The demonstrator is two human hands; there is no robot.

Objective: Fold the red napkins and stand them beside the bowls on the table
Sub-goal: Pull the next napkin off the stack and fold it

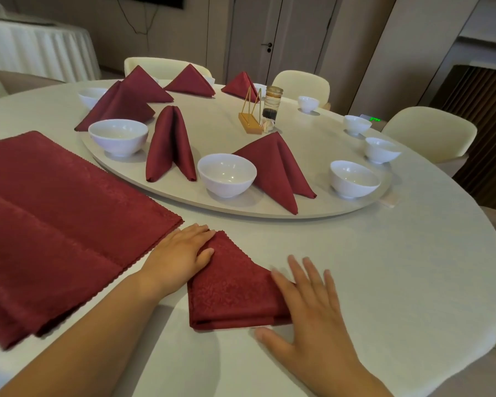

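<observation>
Left hand (181,253) lying flat, fingers straight, pressing the far corner of a folded red napkin (229,296) near the table's (398,267) near edge, right hand (312,319) spreading open over its right corner, napkin stack (55,210) lying at the left edge, bare cloth stretching rightward, standing napkins (171,144) and white bowls (226,174) sitting on the turntable (327,207) beyond

No word, label or number can be read. In the right middle of the frame, at the far edge of the table (384,253), a green lit display (374,119) glows on a small pale device (364,116); its characters are too small and blurred to read.
</observation>
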